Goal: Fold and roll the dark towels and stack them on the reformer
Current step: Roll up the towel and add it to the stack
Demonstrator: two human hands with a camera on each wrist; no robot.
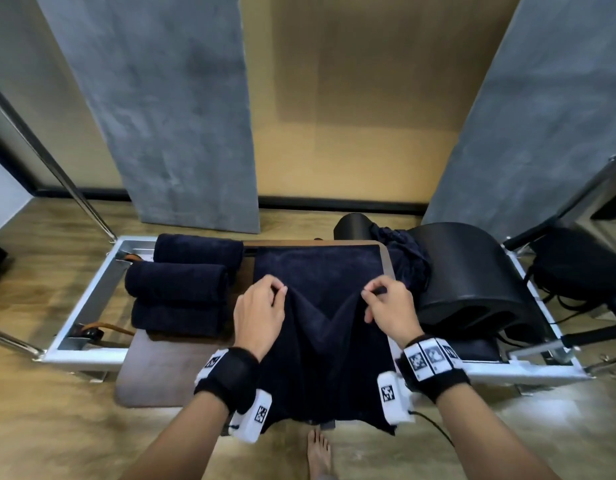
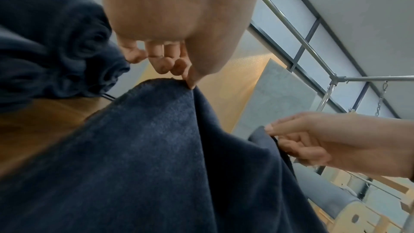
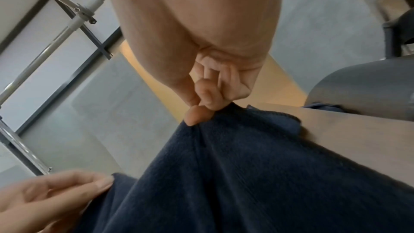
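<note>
I see my left hand [image 1: 259,315] and right hand [image 1: 389,311] each pinching the dark navy terry towel [image 1: 320,344], draped over the wood-topped reformer [image 1: 150,372] beside three rolled navy towels [image 1: 180,285].

both forearms are reaching forward; left hand [image 1: 259,315] and right hand [image 1: 391,311] are each pinching with thumb and forefinger.

From my left wrist camera I see my left hand [image 2: 177,24] pinching the raised edge of the dark towel [image 2: 145,148] between thumb and fingertips. My right hand [image 2: 325,141] pinches the same towel's edge off to the side. Rolled towels [image 2: 58,50] sit just beyond, their spiral ends facing me. A metal frame [image 2: 313,49] crosses overhead.
</note>
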